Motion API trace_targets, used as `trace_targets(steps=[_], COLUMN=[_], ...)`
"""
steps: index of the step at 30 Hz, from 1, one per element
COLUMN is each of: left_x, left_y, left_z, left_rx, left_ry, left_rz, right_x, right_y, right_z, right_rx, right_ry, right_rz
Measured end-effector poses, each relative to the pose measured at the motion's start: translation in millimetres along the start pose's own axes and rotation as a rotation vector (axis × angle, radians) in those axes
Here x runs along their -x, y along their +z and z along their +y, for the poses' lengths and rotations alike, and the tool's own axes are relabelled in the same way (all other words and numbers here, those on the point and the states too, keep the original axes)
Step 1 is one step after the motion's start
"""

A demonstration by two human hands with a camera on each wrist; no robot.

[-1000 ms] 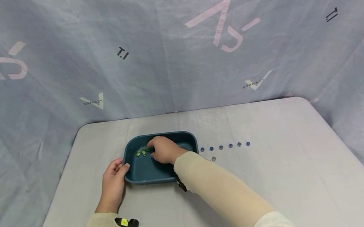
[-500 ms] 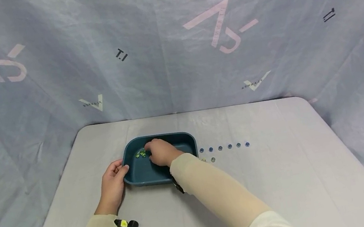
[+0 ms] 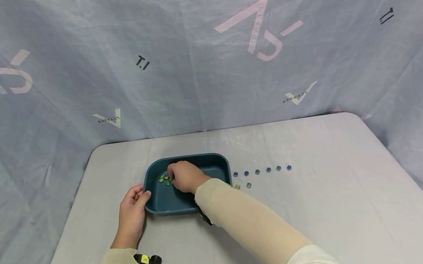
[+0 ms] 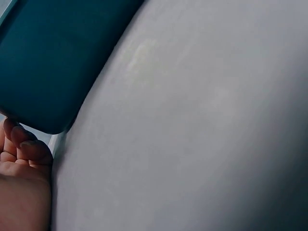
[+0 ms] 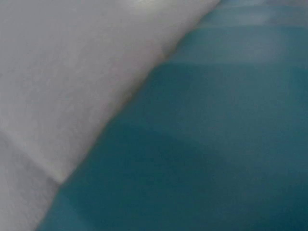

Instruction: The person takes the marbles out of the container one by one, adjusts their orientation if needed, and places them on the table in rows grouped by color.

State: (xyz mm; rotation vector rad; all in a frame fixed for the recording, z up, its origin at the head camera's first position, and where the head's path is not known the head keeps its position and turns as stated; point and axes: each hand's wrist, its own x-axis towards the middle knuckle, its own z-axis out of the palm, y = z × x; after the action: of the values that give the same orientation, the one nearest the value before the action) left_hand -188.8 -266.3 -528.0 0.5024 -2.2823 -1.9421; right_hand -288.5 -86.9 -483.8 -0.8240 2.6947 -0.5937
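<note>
A dark teal tray (image 3: 178,211) stands on the table. My left hand (image 3: 132,217) holds its left end, thumb at the rim and the other fingers along the outer wall; in the left wrist view those fingers (image 4: 34,150) are bent against the tray's corner. Inside the tray, my right hand (image 3: 187,176) reaches down with bent fingers, right beside several small green glassy beads (image 3: 167,183). Its fingertips are hidden, and I cannot tell whether they pinch a bead. The right wrist view shows the tray's blurred teal wall (image 5: 216,134) but not the hand.
Right of the tray, several blue glassy beads (image 3: 257,172) lie in a spaced row. Nearer me are a yellow-green bead (image 3: 238,186) and a pale greyish one (image 3: 248,185). A grey printed curtain (image 3: 193,61) hangs behind the pale table (image 3: 349,202).
My right hand has shifted slightly left and its fingers have drawn inward over the green beads. The yellow-green bead outside is now uncovered by the sleeve. The left hand and tray stay put.
</note>
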Motion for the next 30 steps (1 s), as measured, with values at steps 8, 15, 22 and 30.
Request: trace_targets(steps=[8, 15, 22, 30], left_x=[-0.9, -1.1, 0.1, 0.9], left_y=[0.3, 0.5, 2.7, 1.7], left_z=[-1.8, -2.7, -0.9, 0.0], left_rx=[0.009, 0.021, -0.007, -0.001], left_ry=[0.022, 0.026, 0.04, 0.026], left_rz=[0.013, 0.008, 0.013, 0.022], right_x=[-1, -5, -3, 10], right_y=[1, 4, 0, -14], right_z=[-2, 0, 1, -2], right_rx=[0.015, -0.036, -0.155, -0.295], right_ry=[-0.019, 0.013, 0.042, 0.031], right_rz=[-0.008, -0.011, -0.034, -0.02])
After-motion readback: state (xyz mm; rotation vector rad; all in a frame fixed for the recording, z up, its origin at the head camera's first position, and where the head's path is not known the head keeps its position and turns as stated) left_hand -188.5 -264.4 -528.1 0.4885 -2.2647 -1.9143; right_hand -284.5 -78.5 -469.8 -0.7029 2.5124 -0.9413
